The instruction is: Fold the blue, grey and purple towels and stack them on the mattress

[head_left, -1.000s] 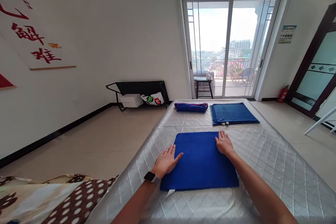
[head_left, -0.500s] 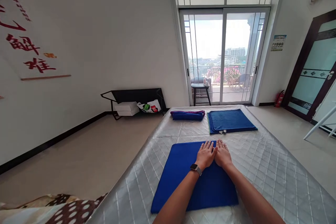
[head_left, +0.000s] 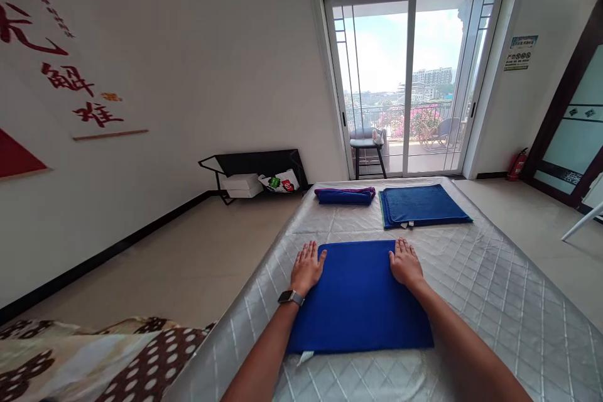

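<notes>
A folded blue cloth (head_left: 360, 298) lies flat on the quilted silver mattress (head_left: 480, 301), a small white tag at its near left corner. My left hand (head_left: 307, 269), a watch on its wrist, rests flat at the cloth's far left corner, fingers extended. On the far right corner lies my right hand (head_left: 405, 262), also flat with its fingers out. Neither hand grips anything. Farther back are a rolled blue and purple cloth (head_left: 345, 196) and a folded darker blue cloth (head_left: 426, 205).
A black rack (head_left: 257, 166) with white boxes stands by the left wall. Patterned bedding (head_left: 141, 364) is at the lower left. Beyond the mattress are a stool (head_left: 368, 146) and sliding glass doors. A fire extinguisher (head_left: 517, 164) stands at right.
My left hand has moved left, away from my right hand, to the cloth's left edge. The white tag now shows. The camera view has shifted a little.
</notes>
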The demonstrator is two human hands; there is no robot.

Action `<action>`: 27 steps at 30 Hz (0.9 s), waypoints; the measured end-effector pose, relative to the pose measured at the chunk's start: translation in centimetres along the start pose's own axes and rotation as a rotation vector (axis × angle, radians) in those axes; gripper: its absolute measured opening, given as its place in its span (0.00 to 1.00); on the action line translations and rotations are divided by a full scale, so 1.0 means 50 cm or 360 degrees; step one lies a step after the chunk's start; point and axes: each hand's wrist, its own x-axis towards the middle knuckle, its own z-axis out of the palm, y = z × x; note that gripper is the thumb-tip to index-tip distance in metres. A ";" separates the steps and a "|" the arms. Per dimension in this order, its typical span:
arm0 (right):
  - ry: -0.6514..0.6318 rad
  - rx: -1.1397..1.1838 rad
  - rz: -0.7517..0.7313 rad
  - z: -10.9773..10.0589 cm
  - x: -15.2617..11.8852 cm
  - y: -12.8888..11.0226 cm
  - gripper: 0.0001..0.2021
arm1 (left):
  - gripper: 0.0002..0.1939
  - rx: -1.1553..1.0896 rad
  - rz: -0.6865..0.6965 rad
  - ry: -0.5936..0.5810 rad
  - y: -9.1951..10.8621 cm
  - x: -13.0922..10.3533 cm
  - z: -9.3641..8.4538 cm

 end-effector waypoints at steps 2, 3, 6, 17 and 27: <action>-0.0008 0.0001 0.0001 0.000 0.001 0.000 0.31 | 0.32 -0.0076 0.0163 0.0065 0.058 -0.004 -0.009; -0.0013 0.0001 -0.0002 0.000 0.002 0.001 0.31 | 0.31 -0.0132 0.0284 0.0090 0.098 -0.008 -0.011; -0.0020 -0.0019 -0.0004 0.002 0.004 0.003 0.31 | 0.28 -0.0248 0.0676 0.0029 0.226 -0.029 -0.001; -0.0012 -0.0040 -0.0006 0.007 0.007 0.008 0.32 | 0.37 -0.0152 0.0430 -0.0163 0.164 -0.086 0.015; 0.0034 -0.0094 -0.0019 -0.028 -0.012 -0.008 0.31 | 0.39 -0.0095 0.0217 -0.0141 -0.031 -0.148 -0.004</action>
